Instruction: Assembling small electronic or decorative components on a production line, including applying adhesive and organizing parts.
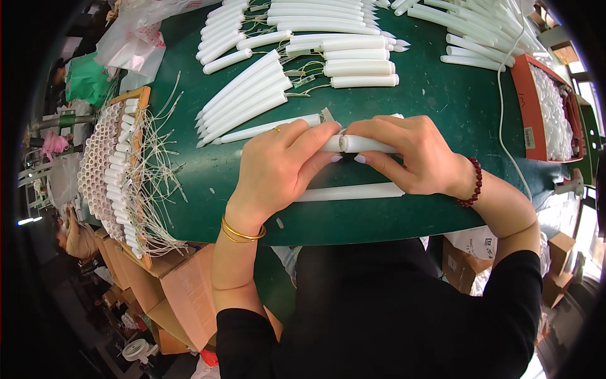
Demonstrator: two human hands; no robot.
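Note:
My left hand (271,164) pinches the end of a white plastic taper candle (330,144), most of which it covers. A short white tube (372,144) sits in my right hand (413,151), between thumb and fingers. The two ends meet, or almost meet, in front of me; I cannot tell whether they are joined. Just nearer than my hands, a loose white taper (353,191) lies crosswise on the table. Behind my left hand rests a pointed candle (252,131), and a small tag shows at its end.
Beyond lie rows of white candles (243,95) wired to short tubes (360,67) on the green table (429,101). At left stands a wooden-edged tray (144,101) of wired tubes. An orange-red box (527,136) of small white parts and a white cord (503,107) are at right.

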